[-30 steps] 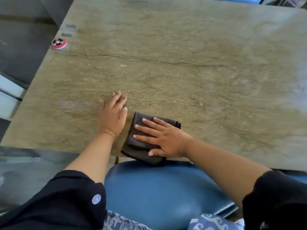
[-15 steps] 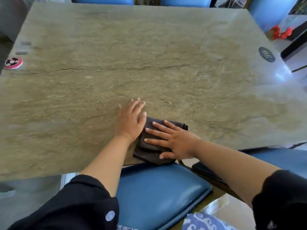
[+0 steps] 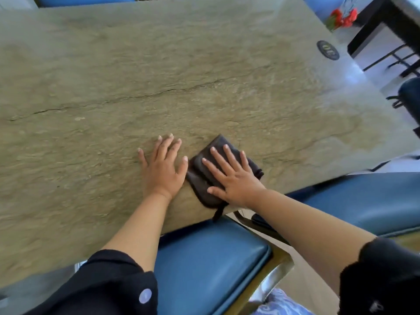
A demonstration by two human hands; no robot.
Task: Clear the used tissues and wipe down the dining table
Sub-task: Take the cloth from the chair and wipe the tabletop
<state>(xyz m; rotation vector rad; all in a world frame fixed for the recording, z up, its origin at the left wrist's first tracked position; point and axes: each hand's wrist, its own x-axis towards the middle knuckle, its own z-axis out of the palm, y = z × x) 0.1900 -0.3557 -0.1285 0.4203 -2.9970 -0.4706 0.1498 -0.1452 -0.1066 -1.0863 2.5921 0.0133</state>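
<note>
A folded dark brown cloth (image 3: 200, 164) lies on the greenish stone dining table (image 3: 204, 76), close to its near edge. My right hand (image 3: 234, 176) presses flat on the cloth with straight, spread fingers. My left hand (image 3: 162, 165) rests flat on the bare tabletop just left of the cloth, its thumb touching the cloth's edge. A loose strip of the cloth hangs over the table edge. No tissues are in view.
Blue cushioned chairs (image 3: 211, 258) stand tucked under the near edge, another (image 3: 368, 201) to the right. A dark round disc (image 3: 328, 50) sits near the table's far right corner. Red flowers (image 3: 341, 18) and black furniture legs stand beyond the right edge.
The view has swung right and the red round disc at the far left has left the frame. My right hand has turned on the cloth, fingers now pointing away from me; both hands sit slightly farther onto the table.
</note>
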